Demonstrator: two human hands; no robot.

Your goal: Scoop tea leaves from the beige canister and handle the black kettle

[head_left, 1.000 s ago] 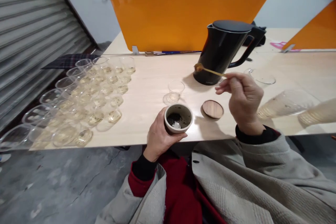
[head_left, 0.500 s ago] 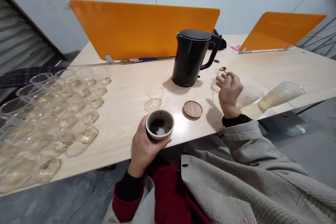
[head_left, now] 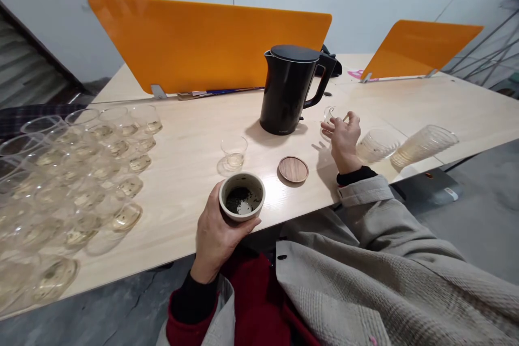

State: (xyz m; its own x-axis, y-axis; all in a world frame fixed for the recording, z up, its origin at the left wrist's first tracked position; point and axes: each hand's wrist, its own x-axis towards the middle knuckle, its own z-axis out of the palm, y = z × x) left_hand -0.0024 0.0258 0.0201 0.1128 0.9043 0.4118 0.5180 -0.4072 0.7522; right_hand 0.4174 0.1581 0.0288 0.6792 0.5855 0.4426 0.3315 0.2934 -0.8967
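Note:
My left hand [head_left: 217, 230] is wrapped round a pale ceramic cup [head_left: 261, 197], tilted toward me above the table's front edge. Dark, wet-looking tea leaves [head_left: 238, 200] lie inside it. At the right, my right hand [head_left: 344, 138] pinches a thin spoon between thumb and finger, other fingers spread; only a bit of its handle shows. Those fingers partly hide a small clear glass [head_left: 329, 113] just behind them. A round wooden lid or coaster [head_left: 293, 169] lies between my hands. Beyond the ceramic cup stands a clear plastic cup [head_left: 234, 154] with a little pale liquid.
Several clear cups [head_left: 87, 173] with pale liquid crowd the table's left side. A black electric kettle [head_left: 287, 92] stands at the middle, before an orange divider [head_left: 203, 48]. Right of my right hand are two ribbed glasses [head_left: 379, 145], one [head_left: 424, 146] appearing slanted.
My right hand has lowered the golden spoon toward the small glass, and the spoon's bowl no longer shows. My left hand keeps its hold on the ceramic cup. The view has shifted slightly.

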